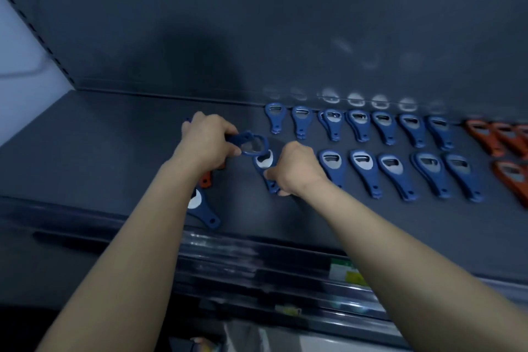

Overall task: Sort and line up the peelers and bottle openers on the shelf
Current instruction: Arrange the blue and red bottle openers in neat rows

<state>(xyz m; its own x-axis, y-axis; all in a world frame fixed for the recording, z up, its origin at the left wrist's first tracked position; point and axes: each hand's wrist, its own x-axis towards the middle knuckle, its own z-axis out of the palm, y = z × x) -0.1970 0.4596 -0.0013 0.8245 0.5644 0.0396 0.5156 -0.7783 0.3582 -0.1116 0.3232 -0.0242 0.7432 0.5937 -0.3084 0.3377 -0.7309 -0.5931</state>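
Two rows of blue bottle openers [357, 126] lie lined up on the dark shelf [100, 146], heads toward the back wall. Orange openers [491, 137] continue the rows at the far right. My left hand [208, 140] is shut on a blue opener [251, 143], held above the shelf with its head pointing right. My right hand [294, 168] grips the handle of another blue opener [264, 168] lying at the left end of the front row. A loose blue opener [203, 211] and an orange one [205, 180] lie under my left forearm.
The shelf's back wall [257, 37] rises right behind the far row. A price-tag rail [285, 266] with a green label [345, 273] runs along the shelf's front edge. A slotted upright [37, 34] stands at the left.
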